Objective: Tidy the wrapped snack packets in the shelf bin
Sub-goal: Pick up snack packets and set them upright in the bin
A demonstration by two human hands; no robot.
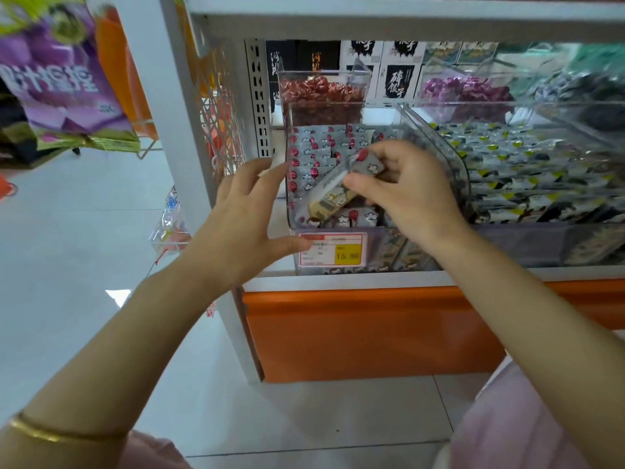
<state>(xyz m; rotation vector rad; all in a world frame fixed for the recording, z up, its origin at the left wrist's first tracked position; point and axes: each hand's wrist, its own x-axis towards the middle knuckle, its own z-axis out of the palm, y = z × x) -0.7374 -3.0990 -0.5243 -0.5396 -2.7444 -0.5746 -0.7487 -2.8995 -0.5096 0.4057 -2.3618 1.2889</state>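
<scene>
A: hands status?
B: R hand (406,192) is pinching a wrapped snack packet, grey foil w/ red dot (368,164), btwn thumb and fingertips. A beige packet w/ dark print (329,198) is hanging just under the thumb, touching the grey one. Can't tell if it's a 2nd packet or the same wrapper.
A: L hand?
B: L hand (248,211) is holding nothing, fingers spreading wide. Fingertips are sitting at the left wall of the clear plastic shelf bin (290,201). Thumb is pointing at the white-and-yellow price label (333,253) on the bin front. Can't tell if it's actually touching the wall.
A: where's the stock?
B: rest of the grey red-dot packets (314,154) are lying in that bin, btwn the two hands and beyond them. Far rows are standing in tidy lines, the ones under R hand are lying loose. Beige packet's lower end is dipping to the pile at the front-left corner, contact unclear.
A: surroundings?
B: right of R hand: wider clear bin w/ black-white-yellow packets (541,164). Beyond both hands: clear tub of red-wrapped sweets (321,93), and purple-wrapped ones (466,89) further right. Below the hands: orange base panel (372,333) of the shelf unit. Left of L hand: white shelf upright (169,113), then a purple snack bag (61,79). A thin gold bangle (61,434) is sitting on the L forearm.
</scene>
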